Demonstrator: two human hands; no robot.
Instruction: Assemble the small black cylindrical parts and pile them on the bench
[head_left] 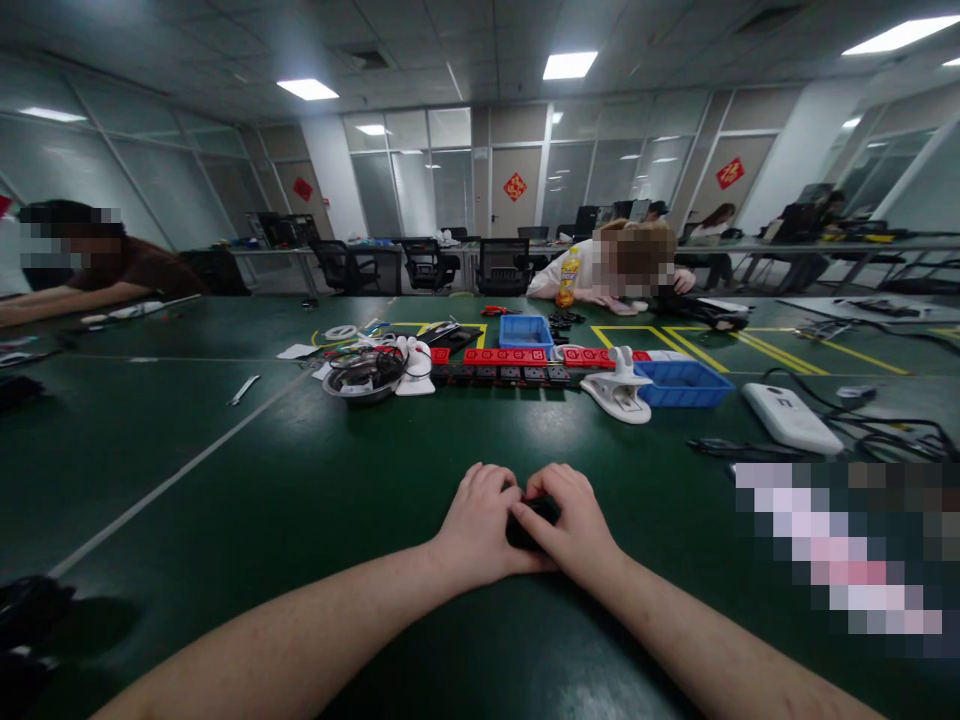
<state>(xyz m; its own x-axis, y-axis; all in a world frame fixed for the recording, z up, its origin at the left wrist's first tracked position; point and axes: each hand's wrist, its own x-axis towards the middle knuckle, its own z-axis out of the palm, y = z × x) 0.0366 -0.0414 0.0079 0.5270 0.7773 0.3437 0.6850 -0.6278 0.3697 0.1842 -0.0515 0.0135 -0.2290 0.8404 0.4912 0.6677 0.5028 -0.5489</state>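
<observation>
Between my two hands, low over the near middle of the green table, is a small black object; fingers cover most of it and its kind cannot be made out. My left hand curls round its left side. From the right, my right hand grips it with thumb and bent fingers. Beyond the hands stretches a row of red blocks with black parts in front. A white clip-like stand stands to the right of that row.
A metal bowl of cables sits left of the row, beside another white stand. Blue bins and a white device lie right. A wrench lies left. Across the table a person leans near a drink bottle.
</observation>
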